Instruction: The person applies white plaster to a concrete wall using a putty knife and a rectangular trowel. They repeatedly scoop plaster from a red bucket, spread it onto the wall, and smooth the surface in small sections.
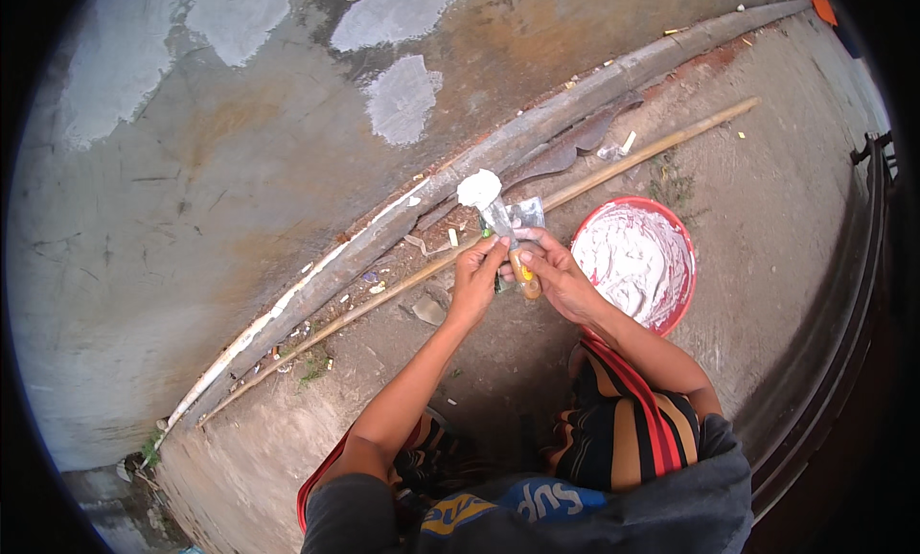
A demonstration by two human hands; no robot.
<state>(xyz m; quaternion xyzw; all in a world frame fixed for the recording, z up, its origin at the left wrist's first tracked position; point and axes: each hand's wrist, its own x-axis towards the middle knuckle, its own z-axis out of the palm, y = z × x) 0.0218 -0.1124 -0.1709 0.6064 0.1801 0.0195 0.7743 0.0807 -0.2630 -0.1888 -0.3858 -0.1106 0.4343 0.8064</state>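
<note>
Both hands — left hand [476, 271], right hand [556, 276] — meet out front, gripping putty knives [498, 219] loaded with white putty [478, 187].

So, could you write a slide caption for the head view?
Both hands, left hand and right hand, hold putty knives beside a red basin.

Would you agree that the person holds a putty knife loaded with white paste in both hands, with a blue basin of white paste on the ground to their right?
Not quite: the basin is red, not blue, as the head view shows. The rest holds: the left hand and right hand both hold the putty knife loaded with white paste, and the basin sits on the ground to their right.
</note>
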